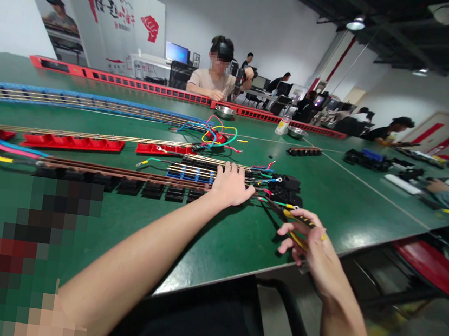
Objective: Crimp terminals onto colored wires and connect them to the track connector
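Observation:
My left hand (232, 185) lies with spread fingers over a bundle of metal rods on blue and black holders (191, 172), near the bundle's right end. Brown rods on black holders (133, 174) run leftward from under this hand. Short coloured wires with ring terminals stick out to its right, beside black blocks (286, 184). In my right hand (310, 236) is a pair of pliers (302, 221) with yellow and black handles, its dark jaws pointing left at a green wire (281, 203). The jaw tips are too small to tell whether they touch the wire.
Red trays (74, 142) and a long blue rail (93, 104) lie beyond on the green table (199, 241). Farther back are metal bowls (224, 112), a bottle (282, 125) and a long red rail (136, 84). A person (215, 74) sits opposite; another person's hands are at right.

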Available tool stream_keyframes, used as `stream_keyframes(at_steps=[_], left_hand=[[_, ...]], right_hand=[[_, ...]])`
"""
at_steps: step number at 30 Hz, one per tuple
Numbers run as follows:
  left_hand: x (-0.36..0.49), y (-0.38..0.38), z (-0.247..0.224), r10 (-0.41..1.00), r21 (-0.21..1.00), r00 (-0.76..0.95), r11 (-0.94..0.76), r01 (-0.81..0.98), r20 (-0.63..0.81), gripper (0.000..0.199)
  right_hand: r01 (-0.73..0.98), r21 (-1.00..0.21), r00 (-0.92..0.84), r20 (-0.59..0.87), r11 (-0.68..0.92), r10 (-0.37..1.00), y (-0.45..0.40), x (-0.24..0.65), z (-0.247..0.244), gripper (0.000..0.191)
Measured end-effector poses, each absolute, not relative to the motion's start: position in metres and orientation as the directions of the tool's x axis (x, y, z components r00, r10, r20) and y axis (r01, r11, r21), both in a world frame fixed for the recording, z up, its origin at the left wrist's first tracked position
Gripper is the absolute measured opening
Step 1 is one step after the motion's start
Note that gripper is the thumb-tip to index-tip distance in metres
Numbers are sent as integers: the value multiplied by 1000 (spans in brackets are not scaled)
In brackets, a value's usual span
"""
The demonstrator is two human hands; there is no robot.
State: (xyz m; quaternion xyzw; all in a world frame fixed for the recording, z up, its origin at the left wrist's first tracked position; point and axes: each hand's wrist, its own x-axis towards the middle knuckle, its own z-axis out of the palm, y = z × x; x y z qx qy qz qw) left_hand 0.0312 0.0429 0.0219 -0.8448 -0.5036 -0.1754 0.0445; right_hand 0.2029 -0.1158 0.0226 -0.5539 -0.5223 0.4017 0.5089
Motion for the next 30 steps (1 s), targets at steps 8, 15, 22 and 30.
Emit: stream_keyframes(at_steps=[8,15,22,30], left_hand=[[29,41,22,790,77,472,-540,838,392,68],[32,40,22,727,10,495,-567,824,475,51],[31,42,24,645,-51,566,-636,770,514,42],[30,44,28,671,16,545,-637,770,503,43]], right_hand=[[140,-990,144,42,21,989,-112,217,25,40],[478,-870,49,163,120,985,-109,224,23,23],[600,-771,23,282,212,959,-102,222,9,23],[769,-588,-27,362,251,932,-105,204,9,22]])
